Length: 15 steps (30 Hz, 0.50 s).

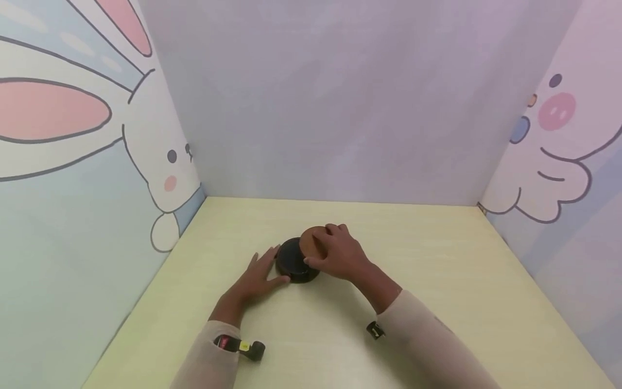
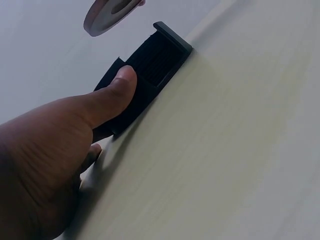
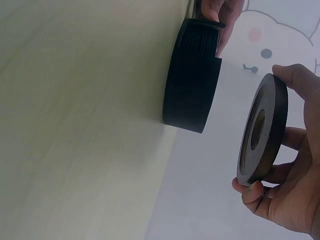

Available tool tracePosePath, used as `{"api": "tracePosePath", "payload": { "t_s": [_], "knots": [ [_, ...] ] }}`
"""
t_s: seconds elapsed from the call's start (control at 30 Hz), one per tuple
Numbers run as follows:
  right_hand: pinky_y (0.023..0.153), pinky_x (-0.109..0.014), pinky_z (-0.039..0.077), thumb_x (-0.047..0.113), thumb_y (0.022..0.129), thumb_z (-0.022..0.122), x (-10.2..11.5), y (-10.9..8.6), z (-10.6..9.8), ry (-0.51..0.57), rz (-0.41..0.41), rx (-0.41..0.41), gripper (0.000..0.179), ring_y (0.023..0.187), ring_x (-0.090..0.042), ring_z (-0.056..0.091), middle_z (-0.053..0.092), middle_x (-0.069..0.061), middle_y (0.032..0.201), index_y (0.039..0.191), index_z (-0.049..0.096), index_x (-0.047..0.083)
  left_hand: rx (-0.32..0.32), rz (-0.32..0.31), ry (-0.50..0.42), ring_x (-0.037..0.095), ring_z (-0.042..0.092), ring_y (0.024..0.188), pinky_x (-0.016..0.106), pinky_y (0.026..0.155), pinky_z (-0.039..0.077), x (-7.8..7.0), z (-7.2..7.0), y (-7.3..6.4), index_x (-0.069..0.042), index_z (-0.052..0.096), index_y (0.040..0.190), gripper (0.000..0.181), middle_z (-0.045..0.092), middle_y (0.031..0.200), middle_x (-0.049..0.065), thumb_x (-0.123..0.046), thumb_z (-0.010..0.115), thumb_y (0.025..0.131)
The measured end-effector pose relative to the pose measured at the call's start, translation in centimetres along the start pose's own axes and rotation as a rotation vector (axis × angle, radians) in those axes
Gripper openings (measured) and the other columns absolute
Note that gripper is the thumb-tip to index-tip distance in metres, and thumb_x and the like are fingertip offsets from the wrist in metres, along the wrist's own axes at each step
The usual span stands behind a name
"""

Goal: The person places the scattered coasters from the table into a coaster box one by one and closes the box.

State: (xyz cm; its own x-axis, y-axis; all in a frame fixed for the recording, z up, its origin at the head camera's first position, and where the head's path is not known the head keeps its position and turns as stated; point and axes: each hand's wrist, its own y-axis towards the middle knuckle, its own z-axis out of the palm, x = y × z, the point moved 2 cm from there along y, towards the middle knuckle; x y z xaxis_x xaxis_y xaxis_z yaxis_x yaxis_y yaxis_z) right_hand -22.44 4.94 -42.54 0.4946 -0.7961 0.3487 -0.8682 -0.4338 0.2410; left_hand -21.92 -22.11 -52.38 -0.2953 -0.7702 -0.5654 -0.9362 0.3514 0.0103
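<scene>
A low, round black holder (image 1: 290, 258) stands on the table, with ribbed cut-out openings in its side wall (image 3: 190, 90). My left hand (image 1: 257, 280) grips its left side, the thumb at the front and the fingers reaching round behind. In the left wrist view that thumb presses the outer wall of the black holder (image 2: 145, 75) beside an opening. Above the holder's right part, my right hand (image 1: 342, 255) holds a round brown coaster (image 1: 309, 240) by its edge, tilted. Its underside shows a grey ring around a brown centre in the right wrist view, apart from the holder.
The pale yellow table (image 1: 437, 270) extends around the holder. A plain lilac wall (image 1: 340, 108) rises at the back, with cartoon-printed walls at left (image 1: 97, 216) and right (image 1: 573, 178). Black straps (image 1: 243, 347) circle the sleeves.
</scene>
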Motion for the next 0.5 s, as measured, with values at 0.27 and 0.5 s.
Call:
{"api": "tracePosePath", "payload": {
  "t_s": [0.27, 0.5],
  "knots": [
    [0.107, -0.058, 0.058, 0.058, 0.096, 0.077, 1.4, 1.5, 1.9, -0.025, -0.099, 0.122, 0.072, 0.135, -0.04, 0.055, 0.057, -0.017, 0.156, 0.156, 0.06, 0.023, 0.008, -0.014, -0.012, 0.032, 0.018, 0.173, 0.06, 0.142, 0.0, -0.2, -0.2, -0.2, -0.017, 0.018, 0.177, 0.104, 0.025, 0.183, 0.009, -0.071, 0.064, 0.101],
    [0.112, -0.064, 0.051, 0.053, 0.099, 0.077, 2.3, 2.1, 3.2, -0.018, -0.17, 0.181, 0.071, 0.142, -0.043, 0.052, 0.054, -0.02, 0.159, 0.158, 0.058, 0.02, 0.003, -0.015, -0.013, 0.033, 0.019, 0.172, 0.061, 0.142, 0.001, -0.2, -0.1, -0.2, -0.017, 0.019, 0.177, 0.103, 0.027, 0.183, 0.009, -0.069, 0.065, 0.101]
  ]
}}
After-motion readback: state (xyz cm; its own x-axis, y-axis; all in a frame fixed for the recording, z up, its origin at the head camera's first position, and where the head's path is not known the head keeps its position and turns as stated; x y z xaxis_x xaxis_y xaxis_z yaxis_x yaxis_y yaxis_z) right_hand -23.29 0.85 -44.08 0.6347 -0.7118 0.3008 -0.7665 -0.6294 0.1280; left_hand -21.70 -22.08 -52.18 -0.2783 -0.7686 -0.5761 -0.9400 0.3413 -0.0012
